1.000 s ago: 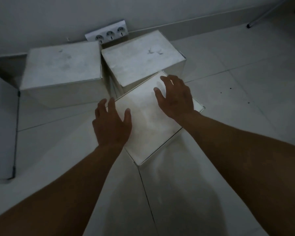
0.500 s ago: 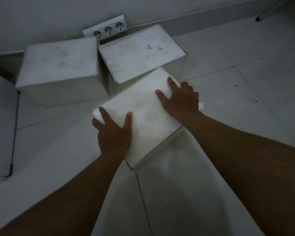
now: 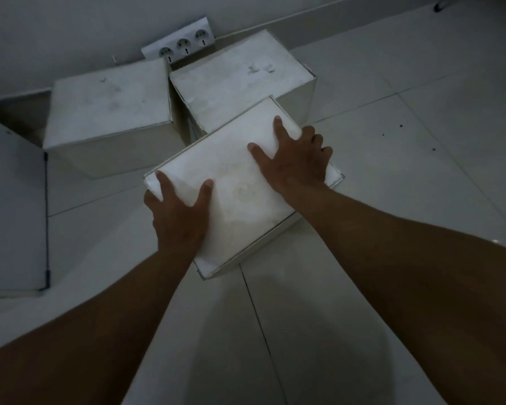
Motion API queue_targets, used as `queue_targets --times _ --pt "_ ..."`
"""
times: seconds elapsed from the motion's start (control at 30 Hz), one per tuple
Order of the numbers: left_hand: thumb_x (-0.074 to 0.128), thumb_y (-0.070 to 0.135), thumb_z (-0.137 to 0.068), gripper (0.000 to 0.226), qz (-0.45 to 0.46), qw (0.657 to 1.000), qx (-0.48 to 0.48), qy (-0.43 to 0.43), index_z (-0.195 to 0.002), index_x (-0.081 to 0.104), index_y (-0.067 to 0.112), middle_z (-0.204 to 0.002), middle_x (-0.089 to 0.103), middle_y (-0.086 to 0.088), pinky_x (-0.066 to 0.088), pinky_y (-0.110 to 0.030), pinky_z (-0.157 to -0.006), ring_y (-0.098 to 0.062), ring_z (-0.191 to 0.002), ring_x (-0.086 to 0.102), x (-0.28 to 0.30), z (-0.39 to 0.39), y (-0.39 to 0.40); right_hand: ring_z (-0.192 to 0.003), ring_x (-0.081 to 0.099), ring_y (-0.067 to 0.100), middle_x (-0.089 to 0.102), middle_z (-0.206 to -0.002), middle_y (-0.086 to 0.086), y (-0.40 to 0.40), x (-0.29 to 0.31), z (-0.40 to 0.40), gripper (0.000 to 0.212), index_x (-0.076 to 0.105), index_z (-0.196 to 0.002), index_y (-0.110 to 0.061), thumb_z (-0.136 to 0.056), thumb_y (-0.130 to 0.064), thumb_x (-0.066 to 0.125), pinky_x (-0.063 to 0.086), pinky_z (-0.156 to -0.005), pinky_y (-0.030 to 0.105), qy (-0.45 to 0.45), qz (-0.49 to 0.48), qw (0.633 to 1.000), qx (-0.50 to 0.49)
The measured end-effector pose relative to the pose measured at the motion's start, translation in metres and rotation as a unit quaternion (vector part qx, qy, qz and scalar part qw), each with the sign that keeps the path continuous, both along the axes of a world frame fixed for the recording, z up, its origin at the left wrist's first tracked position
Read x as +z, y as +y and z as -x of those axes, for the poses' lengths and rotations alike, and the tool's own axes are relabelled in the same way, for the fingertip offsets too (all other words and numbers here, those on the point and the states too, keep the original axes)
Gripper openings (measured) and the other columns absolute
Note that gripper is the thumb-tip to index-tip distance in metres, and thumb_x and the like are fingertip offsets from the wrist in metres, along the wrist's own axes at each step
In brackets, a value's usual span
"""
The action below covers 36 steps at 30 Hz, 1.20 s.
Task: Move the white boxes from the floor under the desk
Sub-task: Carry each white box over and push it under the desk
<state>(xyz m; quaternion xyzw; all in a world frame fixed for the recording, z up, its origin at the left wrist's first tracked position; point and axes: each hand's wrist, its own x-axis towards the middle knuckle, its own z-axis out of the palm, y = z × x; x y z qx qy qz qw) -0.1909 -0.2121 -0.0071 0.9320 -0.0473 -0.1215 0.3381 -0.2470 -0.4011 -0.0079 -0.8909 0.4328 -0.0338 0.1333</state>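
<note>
Three white boxes sit on the tiled floor (image 3: 421, 200) near the wall sockets (image 3: 183, 45). The nearest box (image 3: 240, 188) is gripped at both sides: the left hand (image 3: 178, 217) wraps its left edge, the right hand (image 3: 297, 159) its right edge. The left rear box (image 3: 108, 112) and right rear box (image 3: 240, 80) stand just behind it.

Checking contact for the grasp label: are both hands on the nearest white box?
Yes: the left hand grips the near-left edge of the nearest white cardboard box and the right hand grips its right edge.
</note>
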Motion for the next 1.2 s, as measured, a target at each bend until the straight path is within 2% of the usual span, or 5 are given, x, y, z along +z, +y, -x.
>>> queue_targets --times 0.3,0.53,0.93,1.2 --pt "0.055 0.069 -0.083 0.095 -0.015 0.998 -0.042 -0.043 -0.155 0.013 0.025 -0.155 0.018 -0.018 0.032 -0.050 -0.108 -0.042 -0.135 0.033 0.036 -0.032 0.094 -0.113 0.044 0.034 0.047 -0.128 0.018 0.110 0.029 -0.001 0.077 0.028 -0.151 -0.035 -0.087 -0.079 0.029 0.032 -0.094 0.049 -0.017 0.038 0.998 -0.042" --pt "0.056 0.069 -0.082 0.096 0.013 0.993 -0.095 -0.062 -0.156 0.011 0.025 -0.157 0.015 -0.016 0.032 -0.050 -0.109 -0.040 -0.138 0.031 0.051 -0.036 0.172 -0.120 0.041 0.036 0.042 -0.136 0.021 0.194 0.051 0.017 0.078 0.022 -0.153 -0.035 -0.087 -0.079 0.026 0.030 -0.099 0.050 -0.022 0.033 0.996 -0.076" --pt "0.053 0.074 -0.080 0.097 0.030 0.986 -0.153 -0.051 -0.156 0.009 0.030 -0.160 0.012 -0.009 0.029 -0.049 -0.110 -0.036 -0.142 0.026 0.101 -0.033 0.343 -0.121 0.041 0.037 0.041 -0.134 0.020 0.385 0.109 0.041 0.079 0.023 -0.152 -0.035 -0.087 -0.079 0.027 0.028 -0.100 0.051 -0.017 0.065 0.986 -0.152" --pt "0.053 0.075 -0.079 0.098 0.029 0.986 -0.162 -0.017 -0.156 0.011 0.030 -0.161 0.012 -0.008 0.025 -0.047 -0.113 -0.034 -0.144 0.022 0.121 -0.029 0.409 -0.116 0.041 0.035 0.042 -0.130 0.019 0.459 0.131 0.048 0.077 0.025 -0.151 -0.036 -0.087 -0.079 0.026 0.028 -0.098 0.050 0.009 0.069 0.982 -0.178"
